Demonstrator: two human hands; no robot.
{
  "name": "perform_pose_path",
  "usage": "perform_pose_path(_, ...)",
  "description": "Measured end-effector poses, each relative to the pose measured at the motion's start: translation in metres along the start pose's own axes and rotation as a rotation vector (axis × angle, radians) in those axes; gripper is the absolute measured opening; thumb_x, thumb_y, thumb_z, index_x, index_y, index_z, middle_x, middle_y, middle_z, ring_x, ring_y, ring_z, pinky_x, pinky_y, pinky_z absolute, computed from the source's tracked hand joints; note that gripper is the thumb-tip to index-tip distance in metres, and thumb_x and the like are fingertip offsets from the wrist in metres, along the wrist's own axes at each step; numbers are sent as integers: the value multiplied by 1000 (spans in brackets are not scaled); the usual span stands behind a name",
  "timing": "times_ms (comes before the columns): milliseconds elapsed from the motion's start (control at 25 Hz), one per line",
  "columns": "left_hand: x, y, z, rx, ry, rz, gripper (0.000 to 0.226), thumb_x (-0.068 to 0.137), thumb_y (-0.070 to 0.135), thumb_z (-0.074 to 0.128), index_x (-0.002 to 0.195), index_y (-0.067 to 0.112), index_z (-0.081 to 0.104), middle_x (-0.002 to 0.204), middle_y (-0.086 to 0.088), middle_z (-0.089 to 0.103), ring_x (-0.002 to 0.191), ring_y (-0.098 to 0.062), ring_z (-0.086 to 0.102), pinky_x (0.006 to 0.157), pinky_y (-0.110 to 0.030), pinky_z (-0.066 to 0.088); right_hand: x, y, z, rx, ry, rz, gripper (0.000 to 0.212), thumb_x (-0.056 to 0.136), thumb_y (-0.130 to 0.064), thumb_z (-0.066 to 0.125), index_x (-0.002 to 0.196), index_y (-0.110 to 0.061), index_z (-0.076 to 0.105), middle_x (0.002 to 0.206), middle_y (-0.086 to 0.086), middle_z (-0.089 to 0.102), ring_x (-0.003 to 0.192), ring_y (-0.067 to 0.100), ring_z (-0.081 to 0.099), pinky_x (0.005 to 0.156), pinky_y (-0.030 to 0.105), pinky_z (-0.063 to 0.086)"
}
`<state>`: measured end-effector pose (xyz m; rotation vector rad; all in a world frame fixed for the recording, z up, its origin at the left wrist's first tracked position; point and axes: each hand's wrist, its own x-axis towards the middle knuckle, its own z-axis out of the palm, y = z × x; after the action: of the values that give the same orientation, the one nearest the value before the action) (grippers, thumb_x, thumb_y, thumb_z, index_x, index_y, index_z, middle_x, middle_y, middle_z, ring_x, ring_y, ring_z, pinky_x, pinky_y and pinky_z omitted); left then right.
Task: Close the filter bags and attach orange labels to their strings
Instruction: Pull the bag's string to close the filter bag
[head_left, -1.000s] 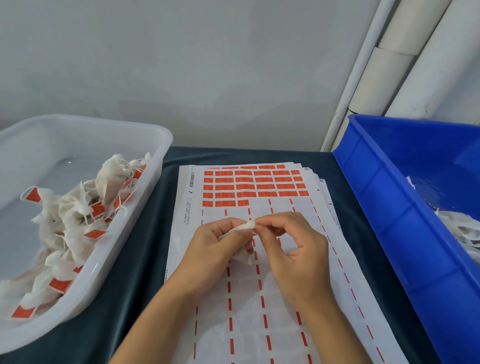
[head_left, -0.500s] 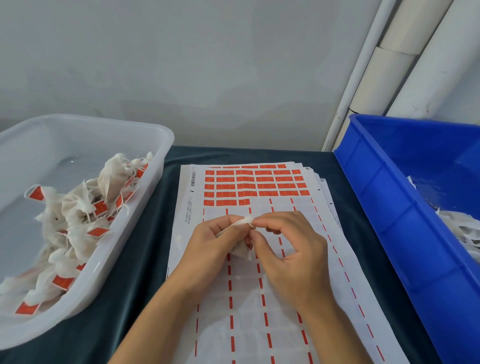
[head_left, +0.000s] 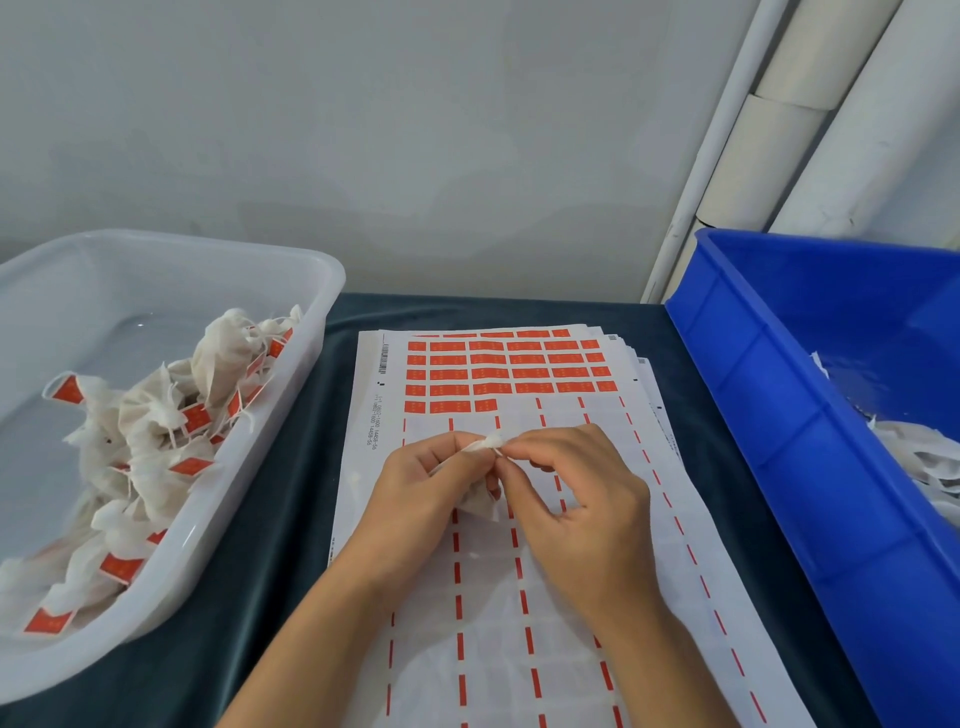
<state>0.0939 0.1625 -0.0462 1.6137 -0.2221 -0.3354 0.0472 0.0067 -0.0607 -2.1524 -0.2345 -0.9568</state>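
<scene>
Bag: white filter bag held between both hands above the label sheet, its gathered top pinched at the fingertips and its body hanging down behind the left fingers.
Left hand: fingers curled round the bag, thumb and forefinger pinching the bunched top from the left.
Right hand: thumb and forefinger pinching the same bunched top from the right, the other fingers curled under; whether it has the string cannot be told.
Hands together: fingertips touching at the bag's top, both forearms coming in from the lower edge.
Label sheet: white sheet directly under the hands, mostly peeled, with lines of orange dashes running down it.
Labels: rows of orange labels left at the far end of the sheet, beyond the hands; the nearest row is only partly filled.
Stack: more sheets lie under the top one, their edges fanned out on the right.
Cloth: dark green cloth covering the table under the sheets and both bins.
Clear bin: to the left, just beside the sheets, holding a heap of closed bags with orange labels on them.
Blue bin: to the right, beside the stack, with white bags in it, partly cut off by the edge.
Wall: pale grey behind the table, white pipes in the right corner.
</scene>
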Motion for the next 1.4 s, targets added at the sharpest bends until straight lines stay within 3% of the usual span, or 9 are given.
perform_pose_path(320, 0, -1, 1, 67, -6, 28, 32, 105, 33, 58, 83, 21, 78, 87, -4, 76, 86, -22, 72, 83, -29, 56, -1, 2, -1, -79, -14, -18, 13, 90, -20, 77, 101, -14, 76, 101, -4, 74, 97, 5, 64, 93, 9, 48)
perform_pose_path(440, 0, -1, 2, 85, -2, 28, 32, 105, 34, 58, 83, 22, 78, 86, -2, 76, 86, -21, 73, 80, -26, 57, -1, 1, 0, -116, -31, -28, 10, 93, -22, 72, 98, -14, 73, 98, -3, 72, 92, 9, 65, 89, 12, 52)
perform_pose_path(560, 0, -1, 2, 86, 0, 38, 31, 105, 33, 59, 83, 24, 78, 86, -4, 76, 86, -24, 74, 83, -32, 61, -1, 0, 1, -101, -84, 17, 9, 96, -24, 67, 100, -16, 68, 99, -5, 68, 93, 10, 63, 86, 16, 54)
perform_pose_path(680, 0, 0, 4, 80, -8, 38, 28, 102, 37, 62, 83, 23, 78, 87, -7, 76, 87, -28, 74, 88, -48, 63, -1, -2, 3, -90, -134, 85, 7, 97, -29, 63, 101, -23, 61, 101, -11, 62, 93, 7, 59, 83, 10, 50)
perform_pose_path(800, 0, 0, 3, 80, -20, 57, 24, 94, 41, 62, 84, 24, 76, 88, -8, 75, 88, -30, 74, 88, -51, 62, -1, -3, 4, -67, -153, 144, 8, 97, -31, 60, 100, -32, 52, 99, -18, 55, 96, 4, 57, 81, 9, 50)
perform_pose_path(880, 0, -2, 4, 88, -6, 79, 21, 94, 40, 64, 84, 25, 73, 86, -5, 74, 87, -27, 73, 84, -45, 63, -1, -5, 4, -26, -160, 178, 11, 98, -31, 57, 100, -37, 48, 97, -21, 54, 98, 2, 56, 82, 8, 49)
perform_pose_path(1040, -1, -3, 6, 47, 63, 130, 7, 92, 43, 68, 92, 37, 65, 94, 8, 75, 91, -12, 74, 76, -19, 59, 1, -9, 4, 131, -169, 264, 11, 99, -29, 54, 99, -38, 48, 94, -21, 59, 98, 5, 63, 79, 9, 51)
perform_pose_path(1160, -2, -1, 6, 31, -9, 229, 15, 103, 29, 65, 114, 39, 67, 105, 7, 77, 99, -18, 75, 83, -21, 60, 3, -12, 2, 247, -124, 306, 12, 100, -24, 54, 96, -35, 51, 90, -18, 62, 87, 10, 67, 70, 10, 52)
perform_pose_path(1400, -3, 1, 4, 28, -46, 245, 15, 98, 31, 60, 100, 33, 75, 93, 5, 74, 81, -15, 68, 78, -24, 56, 2, -11, 1, 336, -87, 420, 12, 108, -19, 49, 100, -28, 52, 86, -8, 63, 79, 19, 65, 70, 28, 59)
